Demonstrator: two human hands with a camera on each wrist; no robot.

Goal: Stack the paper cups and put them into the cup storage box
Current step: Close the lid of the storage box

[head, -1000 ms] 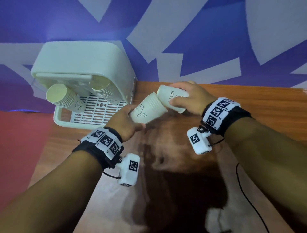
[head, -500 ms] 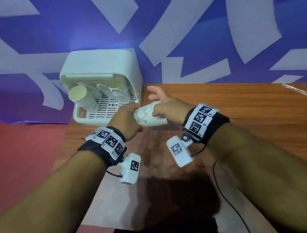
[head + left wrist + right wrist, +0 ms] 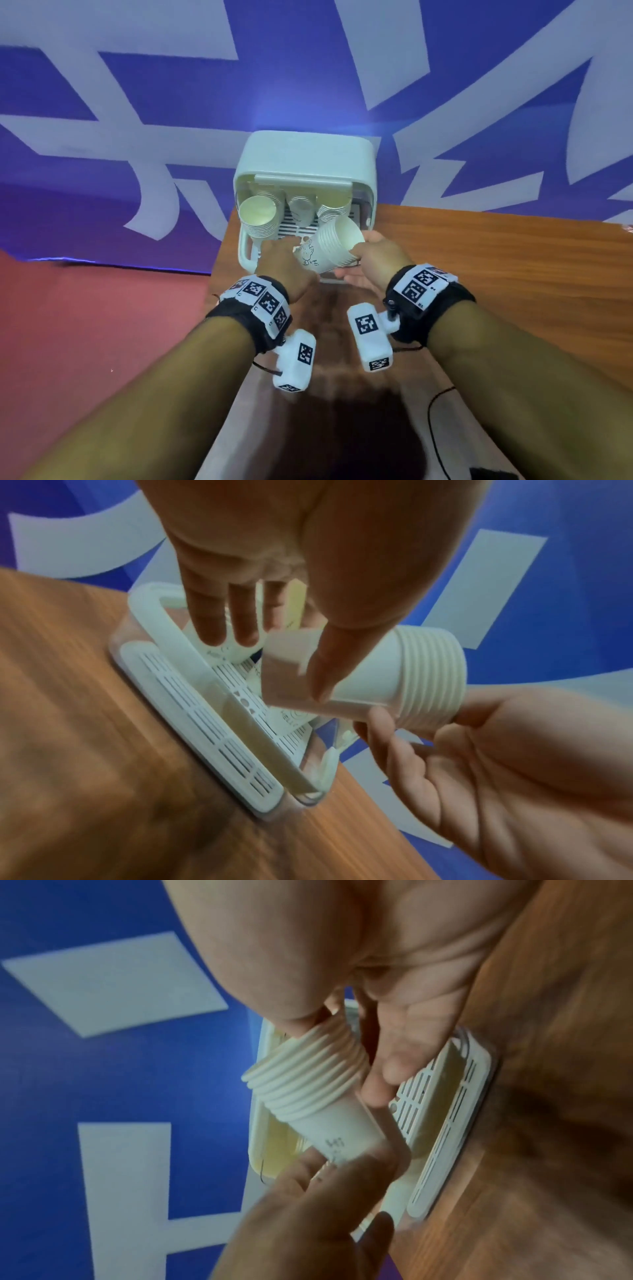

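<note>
A white stack of paper cups [image 3: 329,246] hangs tilted just in front of the cup storage box [image 3: 305,161], open mouth up and to the right. My left hand [image 3: 284,263] holds its base end, thumb lying on the cup wall [image 3: 411,674]. My right hand [image 3: 373,253] pinches the ribbed rim end [image 3: 308,1085]. Inside the box lie three more cup stacks: left [image 3: 258,216], middle [image 3: 301,205] and right [image 3: 334,205]. The box's slotted tray [image 3: 192,696] juts out under the held stack.
The box stands at the far left corner of a wooden table [image 3: 479,274], against a blue and white wall. Red floor lies beyond the table's left edge. A black cable [image 3: 435,428] trails over the table near my right forearm.
The single cup has gone into the stack. Both hands have carried the stack forward to the box's mouth, and the right hand now holds its rim end.
</note>
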